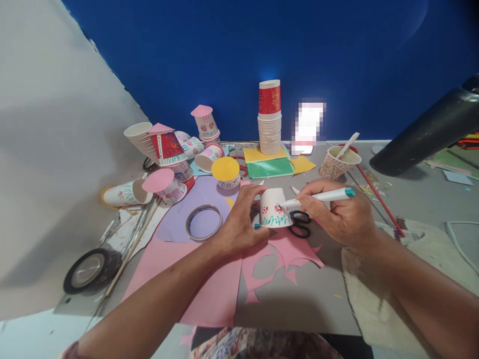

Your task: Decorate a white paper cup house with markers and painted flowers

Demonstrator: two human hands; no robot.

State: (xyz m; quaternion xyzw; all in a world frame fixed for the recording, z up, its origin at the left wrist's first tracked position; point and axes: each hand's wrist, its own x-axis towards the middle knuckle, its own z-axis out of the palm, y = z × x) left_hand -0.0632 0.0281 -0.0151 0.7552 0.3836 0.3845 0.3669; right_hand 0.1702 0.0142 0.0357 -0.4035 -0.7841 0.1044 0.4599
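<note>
My left hand (243, 219) grips the side of an upside-down white paper cup (274, 204), thumb near its rim and fingers near its top. Red flower drawings and a zigzag of teal grass mark the cup's side. In my right hand (340, 209) is a white felt-tip marker (322, 197) with a teal end, its tip at one of the red flowers. Black-handled scissors (299, 224) lie behind the cup, their blades mostly hidden. Cut pink paper scraps (258, 271) lie just in front of it.
Decorated cups with paper roofs (204, 122) crowd the back left. A tall cup stack (270, 129) stands by the blue wall. Tape rolls (204, 223) lie left. A patterned cup with a stick (339, 162), a black bottle (422, 127) and a cloth (430, 269) are right.
</note>
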